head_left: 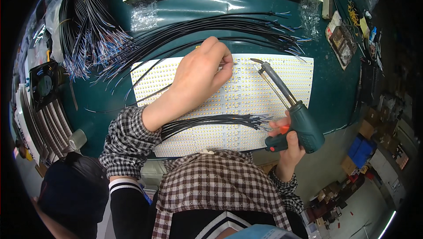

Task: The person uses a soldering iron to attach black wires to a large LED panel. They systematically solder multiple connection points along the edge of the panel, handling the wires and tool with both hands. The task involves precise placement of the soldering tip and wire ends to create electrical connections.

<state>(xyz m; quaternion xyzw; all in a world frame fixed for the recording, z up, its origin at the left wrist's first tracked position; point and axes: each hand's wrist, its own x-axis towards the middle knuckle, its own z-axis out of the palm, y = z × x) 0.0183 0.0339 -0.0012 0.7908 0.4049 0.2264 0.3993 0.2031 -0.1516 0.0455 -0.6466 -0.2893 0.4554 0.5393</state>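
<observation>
green table [337, 93], soldering gun [304, 124] in right hand [290, 153]

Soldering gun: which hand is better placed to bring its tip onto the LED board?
Probably the right hand: it grips the soldering gun, whose tip appears over the upper part of the LED board. The left hand is curled left of the tip and does not hold the gun.

Black fan [43, 83] at left, blue box [360, 151] lower right.

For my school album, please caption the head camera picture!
The right hand holds a green soldering gun; the left hand is over a dotted white panel.
</observation>
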